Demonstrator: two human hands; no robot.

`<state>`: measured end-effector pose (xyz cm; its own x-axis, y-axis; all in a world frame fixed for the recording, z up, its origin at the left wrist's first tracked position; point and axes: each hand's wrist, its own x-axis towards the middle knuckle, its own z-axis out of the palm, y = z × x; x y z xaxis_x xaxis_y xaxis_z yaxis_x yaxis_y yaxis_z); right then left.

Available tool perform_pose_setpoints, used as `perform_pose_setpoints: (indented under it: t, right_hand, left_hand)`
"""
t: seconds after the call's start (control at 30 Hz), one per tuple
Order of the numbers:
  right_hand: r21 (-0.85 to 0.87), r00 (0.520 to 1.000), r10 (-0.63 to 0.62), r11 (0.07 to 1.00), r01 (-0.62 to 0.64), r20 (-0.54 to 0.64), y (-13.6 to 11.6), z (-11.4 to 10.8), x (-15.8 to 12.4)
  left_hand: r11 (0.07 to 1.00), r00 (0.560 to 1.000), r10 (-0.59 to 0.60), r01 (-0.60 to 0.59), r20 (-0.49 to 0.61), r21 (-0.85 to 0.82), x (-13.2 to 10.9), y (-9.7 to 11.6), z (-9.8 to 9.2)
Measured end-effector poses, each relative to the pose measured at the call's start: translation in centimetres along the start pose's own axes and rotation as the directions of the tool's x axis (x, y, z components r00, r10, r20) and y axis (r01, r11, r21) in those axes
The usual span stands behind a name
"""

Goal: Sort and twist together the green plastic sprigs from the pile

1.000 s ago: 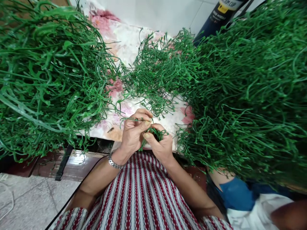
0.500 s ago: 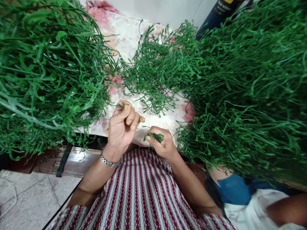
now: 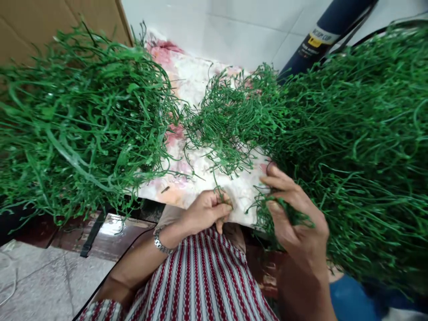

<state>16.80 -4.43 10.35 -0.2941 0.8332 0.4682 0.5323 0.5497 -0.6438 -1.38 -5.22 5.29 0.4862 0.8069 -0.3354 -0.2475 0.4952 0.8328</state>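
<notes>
Two hands now apart. L heap of green stems left untouched. L hand brought down to near ctr vs 0.5 s ago, thin stem pinched thumb-to-index. R hand shifted to R heap, near-left edge; fingers parted from thumb, grip can't be told. Handful prob. being added there.

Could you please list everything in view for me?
Stem heaps: three, green, left, centre, right
Cloth: one, white and pink, centre
Flask: one, navy, upper right
Cardboard: one, brown, upper left
Wall: one, white, top
Floor: one, grey, lower left
Strap: one, black, lower left
Clothing: one, blue, lower right
Striped garment: one, red and white, lower centre
Watch: one, silver, lower left
Left hand: one, bare, lower centre, pinching stem
Right hand: one, bare, at right heap
</notes>
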Motion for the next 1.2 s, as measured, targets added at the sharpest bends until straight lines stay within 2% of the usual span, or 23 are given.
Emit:
perform_pose_setpoints:
  t: [0.1,0.17,0.27,0.37,0.43,0.5,0.57,0.63,0.67,0.7,0.73,0.77,0.87,0.93,1.0,1.07,1.13,1.2]
  right_hand:
    - [0.206,0.987,0.138,0.972,-0.118,-0.085,0.2,0.1,-0.1]
    - [0.255,0.97,0.203,0.953,-0.165,-0.13,0.3,0.3,-0.1]
    - [0.28,0.957,0.214,0.948,-0.155,-0.196,0.7,0.5,0.0]
    - [0.267,0.969,0.174,0.956,-0.123,-0.177,1.3,0.6,0.1]
    - [0.221,0.983,0.128,0.97,-0.098,-0.128,1.6,0.7,0.2]
    - [0.167,0.992,0.094,0.983,-0.078,-0.088,1.8,0.9,0.3]
    - [0.133,0.995,0.075,0.989,-0.066,-0.069,1.8,1.0,0.4]
    - [0.111,0.997,0.061,0.992,-0.056,-0.046,1.6,1.0,0.5]
    - [0.102,0.998,0.05,0.994,-0.047,-0.034,1.5,1.1,0.6]
    - [0.096,0.999,0.039,0.995,-0.036,-0.025,1.4,1.1,0.7]
    - [0.095,0.999,0.028,0.995,-0.026,-0.019,1.3,1.1,0.7]
    - [0.098,1.0,0.018,0.995,-0.016,-0.019,1.2,1.2,0.7]
    - [0.113,1.0,-0.002,0.994,0.004,-0.02,1.3,1.2,0.7]
    - [0.119,1.0,0.002,0.993,0.0,-0.013,1.4,1.2,0.5]
    - [0.139,0.999,0.03,0.99,-0.027,-0.021,1.5,1.1,0.2]
    - [0.187,0.997,0.066,0.981,-0.056,-0.049,1.3,1.0,-0.3]
    - [0.244,0.992,0.1,0.967,-0.077,-0.08,0.7,0.8,-0.7]
    - [0.289,0.986,0.117,0.954,-0.078,-0.121,-0.2,0.4,-1.0]
  left_hand:
    - [0.981,0.993,-0.053,0.031,0.11,0.194,0.1,-0.3,0.3]
    - [0.944,0.987,-0.015,-0.039,0.161,0.328,0.0,0.4,0.2]
    - [0.828,0.977,0.176,-0.213,0.121,0.518,-0.9,2.7,0.1]
    - [0.745,0.926,0.377,-0.303,0.0,0.594,-2.3,6.1,0.3]
    - [0.716,0.856,0.51,-0.371,-0.081,0.592,-3.4,8.6,0.5]
    - [0.681,0.759,0.631,-0.443,-0.16,0.584,-4.4,11.4,0.3]
    - [0.631,0.617,0.744,-0.524,-0.256,0.572,-5.1,14.3,-0.4]
    - [0.588,0.465,0.809,-0.625,-0.36,0.514,-5.5,17.0,-1.4]
    - [0.604,0.471,0.796,-0.665,-0.38,0.439,-5.5,18.1,-2.0]
    - [0.659,0.533,0.747,-0.673,-0.396,0.336,-5.4,18.8,-2.5]
    - [0.685,0.569,0.712,-0.692,-0.412,0.229,-5.3,19.2,-2.9]
    - [0.683,0.577,0.691,-0.718,-0.436,0.132,-5.1,19.3,-3.1]
    - [0.635,0.575,0.658,-0.771,-0.486,-0.05,-4.6,17.8,-2.7]
    - [0.657,0.619,0.634,-0.747,-0.463,-0.099,-4.7,16.0,-1.6]
    - [0.705,0.676,0.615,-0.702,-0.406,-0.101,-5.1,14.1,-0.2]
    - [0.727,0.693,0.633,-0.685,-0.343,-0.041,-5.5,12.1,1.2]
    - [0.696,0.651,0.709,-0.709,-0.272,0.115,-5.4,10.2,2.1]
    - [0.621,0.622,0.771,-0.692,-0.133,0.367,-4.5,8.1,2.3]
